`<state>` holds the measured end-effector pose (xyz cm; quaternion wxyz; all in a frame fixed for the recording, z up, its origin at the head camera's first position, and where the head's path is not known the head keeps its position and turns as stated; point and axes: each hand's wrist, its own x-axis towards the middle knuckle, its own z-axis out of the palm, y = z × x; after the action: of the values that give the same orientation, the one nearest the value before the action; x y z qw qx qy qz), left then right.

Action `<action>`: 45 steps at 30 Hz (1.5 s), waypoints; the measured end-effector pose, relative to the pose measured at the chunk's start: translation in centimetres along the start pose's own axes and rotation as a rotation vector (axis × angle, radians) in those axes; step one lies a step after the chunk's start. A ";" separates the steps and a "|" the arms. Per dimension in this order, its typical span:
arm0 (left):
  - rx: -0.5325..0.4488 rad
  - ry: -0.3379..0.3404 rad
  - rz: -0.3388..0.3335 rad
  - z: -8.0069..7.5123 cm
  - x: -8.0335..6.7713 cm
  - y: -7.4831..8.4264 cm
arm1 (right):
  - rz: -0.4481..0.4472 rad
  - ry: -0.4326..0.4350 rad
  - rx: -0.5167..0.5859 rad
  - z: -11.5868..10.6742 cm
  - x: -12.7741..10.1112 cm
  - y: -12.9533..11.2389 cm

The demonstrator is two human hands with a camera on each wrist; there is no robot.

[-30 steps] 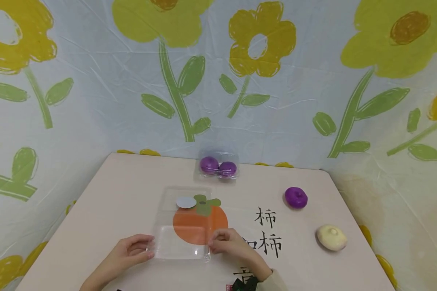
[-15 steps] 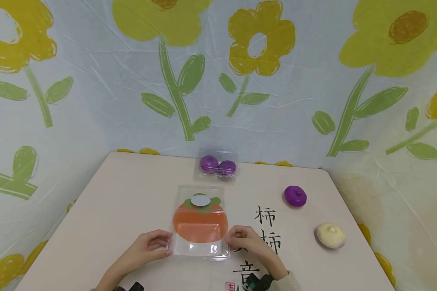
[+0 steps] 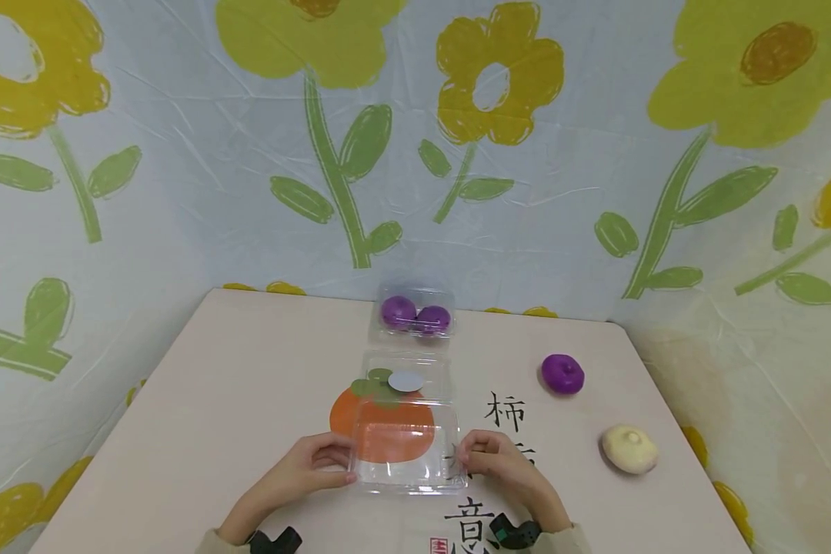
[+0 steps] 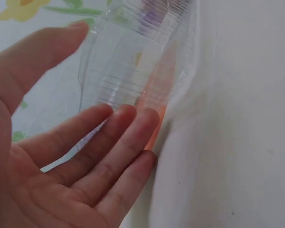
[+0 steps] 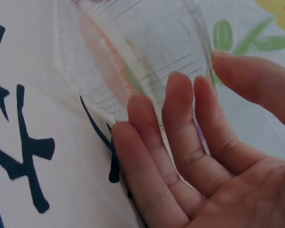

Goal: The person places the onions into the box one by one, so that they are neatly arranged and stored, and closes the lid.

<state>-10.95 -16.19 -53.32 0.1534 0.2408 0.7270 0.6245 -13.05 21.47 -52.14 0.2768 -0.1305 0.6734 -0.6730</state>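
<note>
Our left fingers (image 4: 109, 137) lie nearly straight against the left wall of the clear plastic box (image 3: 407, 446), with the thumb up at its rim, so our left hand (image 3: 312, 465) holds that side lightly between thumb and fingers. Our right fingers (image 5: 180, 123) rest the same way on the right wall, thumb above the rim, and our right hand (image 3: 495, 462) holds the box from the other side. Neither grip is tight; the fingers are only slightly bent.

The box sits between our hands near the front edge of the tabletop (image 3: 249, 385), about midway across, over an orange fruit print (image 3: 381, 423). Its hinged lid (image 3: 405, 377) lies open toward the back, with a pale oval sticker (image 3: 405, 380) on it.

Beyond the lid, at the back edge of the tabletop, stands a closed clear box (image 3: 414, 317) with two purple buns inside. To the right, a single purple bun (image 3: 563, 375) lies well apart from our hands, and a cream bun (image 3: 630, 449) lies nearer the right edge. Black characters (image 3: 507, 413) are printed just right of the box.
</note>
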 end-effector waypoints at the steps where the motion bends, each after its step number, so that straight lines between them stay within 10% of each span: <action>1: -0.002 0.000 0.003 0.0 0.1 0.0 | 0.002 0.003 0.005 -0.1 -0.1 0.0; 24: 0.105 0.144 0.349 0.6 1.1 -3.7 | -0.035 0.084 0.124 0.1 0.6 1.6; 32: 0.311 0.185 0.304 0.6 1.4 -3.6 | -0.070 0.102 0.147 0.1 0.9 1.9; 45: 0.236 0.104 0.294 -0.4 2.1 -3.6 | -0.069 0.107 0.152 0.4 0.7 1.9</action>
<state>-13.49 -15.70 -56.59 -0.0066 0.3282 0.7592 0.5621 -13.00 20.89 -54.08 0.2264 -0.0962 0.6293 -0.7372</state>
